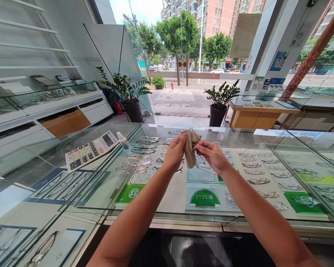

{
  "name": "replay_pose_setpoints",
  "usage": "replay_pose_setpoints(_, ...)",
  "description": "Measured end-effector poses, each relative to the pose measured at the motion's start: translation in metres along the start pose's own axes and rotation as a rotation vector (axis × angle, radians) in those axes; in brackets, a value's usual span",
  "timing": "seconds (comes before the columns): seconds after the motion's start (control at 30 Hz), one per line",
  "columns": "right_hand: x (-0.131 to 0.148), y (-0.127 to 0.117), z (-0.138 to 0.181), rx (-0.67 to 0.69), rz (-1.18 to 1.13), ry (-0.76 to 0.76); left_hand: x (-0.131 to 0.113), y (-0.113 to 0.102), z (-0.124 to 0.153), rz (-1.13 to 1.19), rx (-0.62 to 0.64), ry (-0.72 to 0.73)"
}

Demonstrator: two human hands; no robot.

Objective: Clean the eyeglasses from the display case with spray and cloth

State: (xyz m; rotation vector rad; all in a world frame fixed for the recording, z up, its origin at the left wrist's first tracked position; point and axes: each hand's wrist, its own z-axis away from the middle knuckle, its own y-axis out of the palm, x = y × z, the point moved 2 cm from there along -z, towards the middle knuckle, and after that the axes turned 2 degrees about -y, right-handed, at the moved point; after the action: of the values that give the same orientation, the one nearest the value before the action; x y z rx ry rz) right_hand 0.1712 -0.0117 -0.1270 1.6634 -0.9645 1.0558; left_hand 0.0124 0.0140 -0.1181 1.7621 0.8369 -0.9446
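Observation:
My left hand (176,150) grips a folded beige cleaning cloth (189,152) above the glass counter, with the thumb pressed on its near side. At the cloth's right edge, the fingers of my right hand (213,155) are pinched together. A thin wire-like part of what looks like a pair of eyeglasses (195,147) shows between cloth and fingertips; the cloth covers most of it. Under both hands, rows of eyeglass frames (144,150) lie in the glass display case (167,200).
A large calculator (90,150) and a small clear spray bottle (123,141) stand on the counter to the left. Green brand cards (205,198) lie inside the case. Beyond the counter are two potted plants (132,107) and a glass door (182,70).

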Motion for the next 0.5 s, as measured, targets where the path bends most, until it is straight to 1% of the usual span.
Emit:
replay_pose_setpoints(0.1,0.0,-0.0011,-0.0002,-0.013,0.003,-0.003,-0.0005,0.0016,0.0003,0.057,0.019,-0.042)
replay_pose_setpoints(0.23,0.001,-0.0018,-0.0001,-0.023,0.018,-0.012,0.0003,0.0006,-0.0003,0.09,0.013,-0.068)
replay_pose_setpoints(0.5,0.0011,-0.0041,-0.0008,-0.032,0.04,-0.022,0.0041,-0.0057,-0.002,-0.027,0.012,-0.116)
